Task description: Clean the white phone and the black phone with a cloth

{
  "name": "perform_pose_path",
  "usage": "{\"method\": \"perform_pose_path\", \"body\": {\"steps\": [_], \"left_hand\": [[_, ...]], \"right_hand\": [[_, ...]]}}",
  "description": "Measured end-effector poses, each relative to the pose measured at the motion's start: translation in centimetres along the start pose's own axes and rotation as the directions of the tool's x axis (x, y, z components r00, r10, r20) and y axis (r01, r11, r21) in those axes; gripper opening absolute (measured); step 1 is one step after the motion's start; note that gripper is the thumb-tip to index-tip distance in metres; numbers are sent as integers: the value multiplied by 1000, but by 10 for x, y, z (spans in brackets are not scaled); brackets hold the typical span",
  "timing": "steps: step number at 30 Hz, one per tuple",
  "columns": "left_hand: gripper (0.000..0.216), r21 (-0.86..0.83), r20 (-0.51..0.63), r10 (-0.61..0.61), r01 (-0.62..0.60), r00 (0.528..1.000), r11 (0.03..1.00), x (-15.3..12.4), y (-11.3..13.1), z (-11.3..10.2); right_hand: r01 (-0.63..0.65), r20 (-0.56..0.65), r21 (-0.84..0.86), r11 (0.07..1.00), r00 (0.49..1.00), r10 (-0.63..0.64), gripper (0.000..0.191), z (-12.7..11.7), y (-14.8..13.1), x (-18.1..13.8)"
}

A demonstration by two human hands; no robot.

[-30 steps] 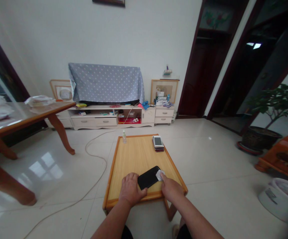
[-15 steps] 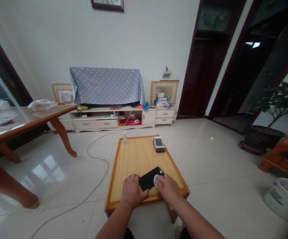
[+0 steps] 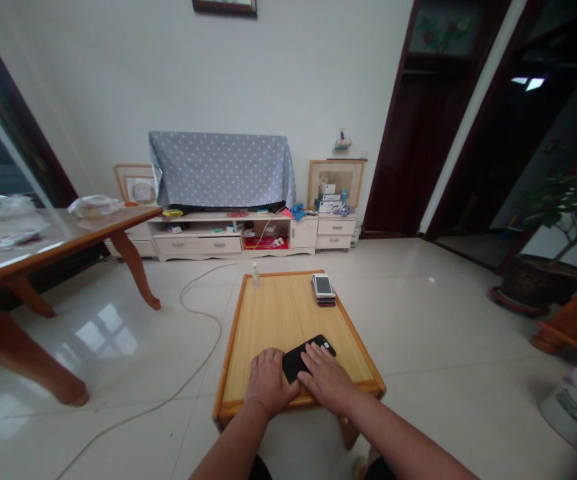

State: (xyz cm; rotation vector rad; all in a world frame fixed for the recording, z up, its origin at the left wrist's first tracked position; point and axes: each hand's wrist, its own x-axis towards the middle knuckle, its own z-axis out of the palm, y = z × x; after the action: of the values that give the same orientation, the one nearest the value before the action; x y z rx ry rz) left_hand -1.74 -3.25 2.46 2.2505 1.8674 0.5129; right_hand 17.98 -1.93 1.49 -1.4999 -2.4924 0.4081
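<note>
A black phone (image 3: 293, 362) lies face down near the front edge of a low wooden table (image 3: 283, 310). My left hand (image 3: 268, 381) rests on the table with curled fingers against the phone's left end, steadying it. My right hand (image 3: 324, 375) lies flat over the phone's right half, fingers stretched out on its back. The white cloth from the earlier frames does not show; it may be under this hand.
A stack of phones (image 3: 323, 289) and a small bottle (image 3: 255, 275) stand at the table's far edge. A cable (image 3: 199, 313) runs over the tiled floor. A large wooden table (image 3: 63, 230) is at left, a potted plant (image 3: 543, 283) and a white tub (image 3: 576, 408) at right.
My right hand slid left along the phone, from its far right corner to over its middle, and now covers the white cloth. My left hand stayed at the phone's left end.
</note>
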Motion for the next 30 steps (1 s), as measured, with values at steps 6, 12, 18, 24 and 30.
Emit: {"method": "perform_pose_path", "body": {"steps": [6,12,18,24,30], "left_hand": [[47,23,6,15,-15,1000,1000,-1,0,-2],[37,36,62,-20,17,998,999,0,3,-9],[53,3,8,0,0,1000,1000,0,-1,-3],[52,-2,-5,12,-12,1000,1000,-1,-4,0],[55,-15,-9,19,-19,1000,1000,0,-5,0]], "right_hand": [[-67,-22,32,997,997,67,69,5,-20,12],[100,-59,165,981,994,-91,57,11,-34,13],[-192,-167,96,977,964,206,60,7,-12,23],[-163,-274,214,963,936,219,53,7,-13,18],[-195,-240,73,978,948,207,52,4,-6,10]]}}
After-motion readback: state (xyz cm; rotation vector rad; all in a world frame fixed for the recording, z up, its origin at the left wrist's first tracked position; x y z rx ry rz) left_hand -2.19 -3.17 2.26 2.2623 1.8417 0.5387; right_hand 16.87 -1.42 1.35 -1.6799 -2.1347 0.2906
